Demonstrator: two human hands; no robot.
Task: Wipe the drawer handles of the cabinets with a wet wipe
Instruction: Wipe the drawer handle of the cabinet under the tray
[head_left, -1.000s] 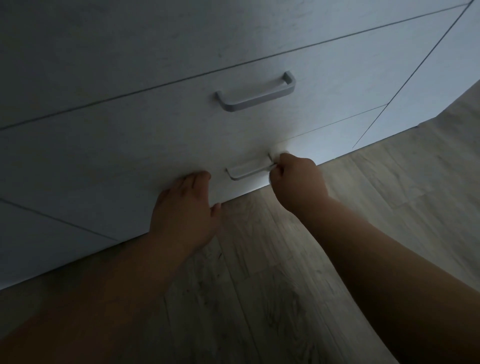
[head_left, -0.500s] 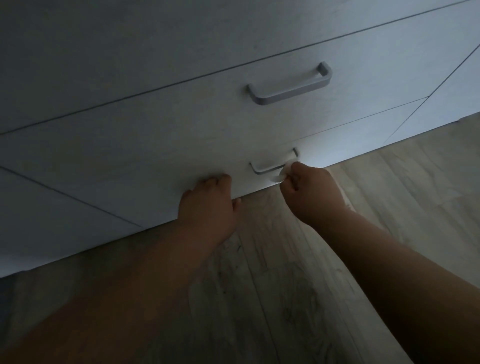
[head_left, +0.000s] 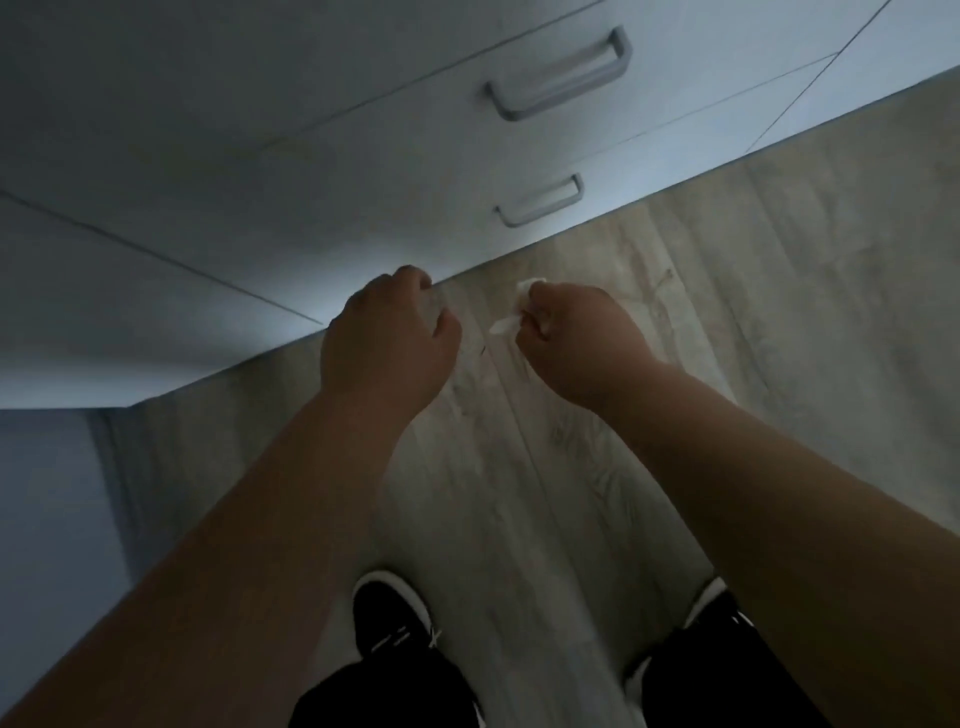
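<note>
A pale cabinet (head_left: 260, 171) with drawers fills the top of the view. Its upper drawer handle (head_left: 561, 78) and lower drawer handle (head_left: 540, 205) are bare grey bars, both well above my hands. My right hand (head_left: 576, 343) is a fist over the floor, clutching a small crumpled white wet wipe (head_left: 519, 306) that sticks out at its left. My left hand (head_left: 389, 338) hangs with fingers curled and nothing visible in it, its fingertips near the cabinet's bottom edge.
Light wood-plank floor (head_left: 753, 312) spreads below the cabinet. My two black shoes with white soles (head_left: 395, 618) and dark trouser legs stand at the bottom of the view. A blue-grey wall or panel (head_left: 47, 519) runs down the left side.
My right hand has left the lower drawer handle and pulled back with the wipe. My left hand has come off the drawer front. The view has tilted down, showing my feet.
</note>
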